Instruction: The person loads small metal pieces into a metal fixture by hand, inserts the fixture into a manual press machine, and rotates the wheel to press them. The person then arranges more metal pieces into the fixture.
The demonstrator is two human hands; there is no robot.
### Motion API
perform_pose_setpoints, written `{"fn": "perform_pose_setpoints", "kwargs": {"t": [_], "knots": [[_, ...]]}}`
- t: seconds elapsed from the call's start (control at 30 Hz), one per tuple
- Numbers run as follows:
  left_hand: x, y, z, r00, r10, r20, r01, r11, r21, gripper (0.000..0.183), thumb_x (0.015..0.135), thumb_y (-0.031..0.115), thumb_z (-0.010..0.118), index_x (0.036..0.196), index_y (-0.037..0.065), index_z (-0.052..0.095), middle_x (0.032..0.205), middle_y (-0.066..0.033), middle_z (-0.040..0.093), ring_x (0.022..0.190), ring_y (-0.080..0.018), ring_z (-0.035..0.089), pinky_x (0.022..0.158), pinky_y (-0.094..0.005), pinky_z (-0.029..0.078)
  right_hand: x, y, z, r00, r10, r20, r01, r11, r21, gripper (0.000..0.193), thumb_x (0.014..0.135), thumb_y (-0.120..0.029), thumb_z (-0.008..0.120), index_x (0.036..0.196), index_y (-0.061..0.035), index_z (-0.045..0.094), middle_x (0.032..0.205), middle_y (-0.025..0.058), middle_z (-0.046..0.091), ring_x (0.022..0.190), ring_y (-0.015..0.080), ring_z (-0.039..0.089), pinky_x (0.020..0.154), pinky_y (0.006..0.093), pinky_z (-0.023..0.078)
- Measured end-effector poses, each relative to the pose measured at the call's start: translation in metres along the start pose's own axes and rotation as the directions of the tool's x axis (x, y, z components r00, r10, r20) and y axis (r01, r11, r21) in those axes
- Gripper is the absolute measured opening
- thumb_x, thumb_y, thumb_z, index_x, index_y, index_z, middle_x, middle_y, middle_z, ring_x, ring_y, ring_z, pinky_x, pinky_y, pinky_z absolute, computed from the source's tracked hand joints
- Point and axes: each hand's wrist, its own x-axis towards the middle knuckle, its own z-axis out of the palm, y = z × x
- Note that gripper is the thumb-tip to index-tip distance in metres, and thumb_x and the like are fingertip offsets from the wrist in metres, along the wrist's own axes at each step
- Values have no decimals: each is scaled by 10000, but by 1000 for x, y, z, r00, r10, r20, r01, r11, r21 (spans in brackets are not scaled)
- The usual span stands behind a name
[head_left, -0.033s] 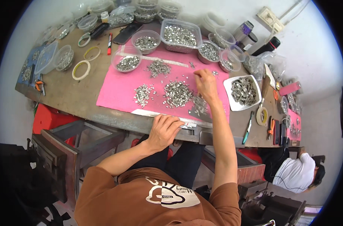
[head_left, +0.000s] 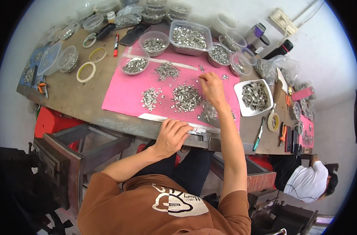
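Observation:
A pink mat lies on the brown worktable and carries several heaps of small silvery metal parts. My right hand reaches over the mat, its fingertips pinched together among loose parts near the mat's far side. Whether a part sits between them is too small to see. My left hand rests on the table's near edge, fingers spread loosely over a long metal strip, holding nothing.
Clear tubs of metal parts line the far side. A white square dish stands right of the mat. Tape rolls, a red marker, orange pliers and a green pen lie about. Another person sits lower right.

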Motion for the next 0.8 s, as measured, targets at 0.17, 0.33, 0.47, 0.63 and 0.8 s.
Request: {"fn": "perform_pose_setpoints", "kwargs": {"t": [0.17,0.33,0.47,0.63,0.8], "knots": [[29,-23,-31,1000,-3,-11,4,998,56,168,873,138,729,1036,105,701,995,-56,666,996,-240,613,980,-479,372,7,-27,26,993,-71,97,68,997,40,105,875,-76,685,946,-8,723,915,172,669,897,379,652,812,459,525],[73,-101,-39,992,-83,-96,108,952,286,121,886,184,721,983,112,726,932,-46,659,940,-247,595,988,-479,338,15,-51,52,985,-22,170,41,993,-110,129,856,-150,727,898,-29,744,938,160,680,942,350,637,874,461,493],[86,-129,-21,995,-87,-45,98,916,390,133,858,204,748,955,112,741,914,-45,613,999,-252,572,1000,-498,329,15,-49,71,991,-121,62,132,964,-233,130,841,-165,744,879,-42,724,879,151,663,908,360,637,818,465,493],[92,-126,-20,995,-92,-33,97,916,390,106,854,193,746,934,125,740,903,-37,619,975,-252,579,998,-509,329,20,-48,69,991,-103,90,117,977,-176,117,838,-155,714,862,-47,675,888,136,681,915,349,637,811,474,461],[85,-105,-29,999,-36,-7,36,972,232,95,871,183,728,944,122,721,909,-32,646,945,-237,587,982,-483,334,-6,-68,15,986,-50,160,59,997,-52,118,832,-131,692,864,-34,633,858,142,673,884,354,635,814,480,445]]}}
